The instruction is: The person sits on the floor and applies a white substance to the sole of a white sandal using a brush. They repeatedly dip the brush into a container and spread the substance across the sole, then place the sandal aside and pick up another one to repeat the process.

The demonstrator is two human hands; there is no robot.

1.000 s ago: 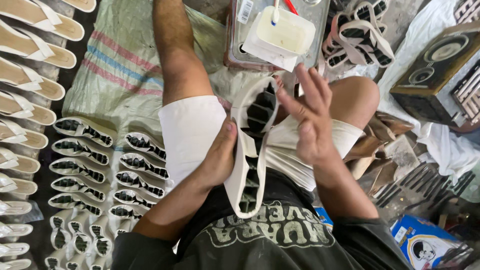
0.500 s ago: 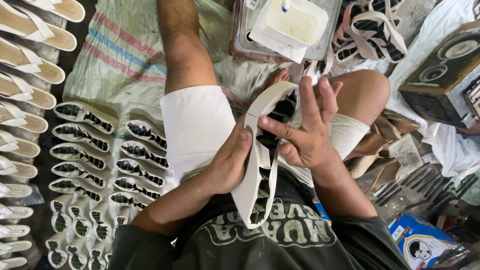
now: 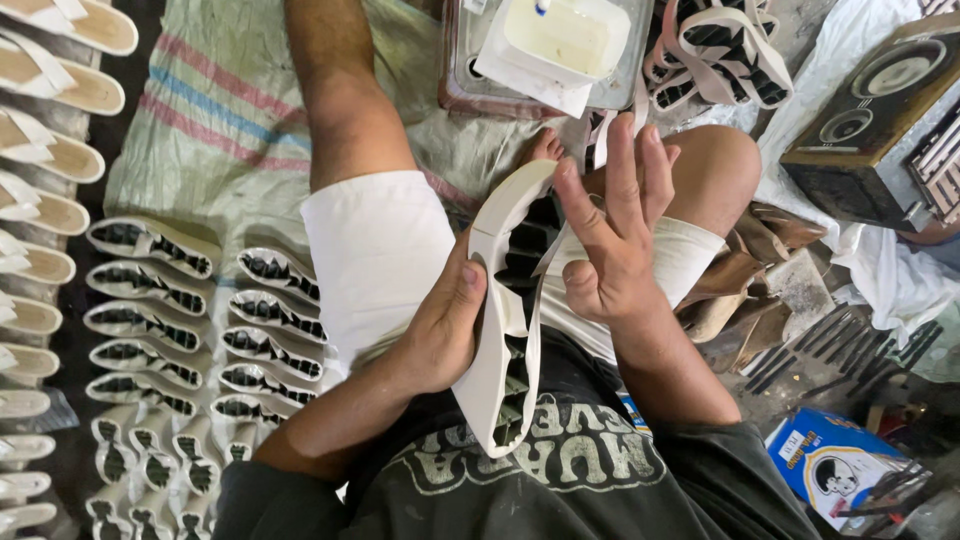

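— Where could a hand pass on the left?
— Over the woven mat [image 3: 215, 120], a bare strip between the sole rows [image 3: 160, 300] and the thigh [image 3: 375, 260].

— And ahead?
— The tray [image 3: 460, 70] with its glue tub [image 3: 565, 35] blocks it, just beside a heap of straps [image 3: 720, 50].

— The right?
— Crowded: a speaker box [image 3: 870, 120], leather scraps [image 3: 735, 285], metal tools [image 3: 800, 350] and a blue carton [image 3: 835, 470] lie close together past the knee [image 3: 715, 165].

Shoe sole [image 3: 497, 330] in hands: cream, matt, smooth moulded plastic or rubber, black ribbed underside; shorts [image 3: 375, 250] white cloth; floor sack [image 3: 215, 120] woven plastic, coarse, striped; tub [image 3: 565, 35] glossy pale plastic; speaker box [image 3: 865, 120] scuffed wood, metal-rimmed cones; carton [image 3: 835, 470] printed glossy card
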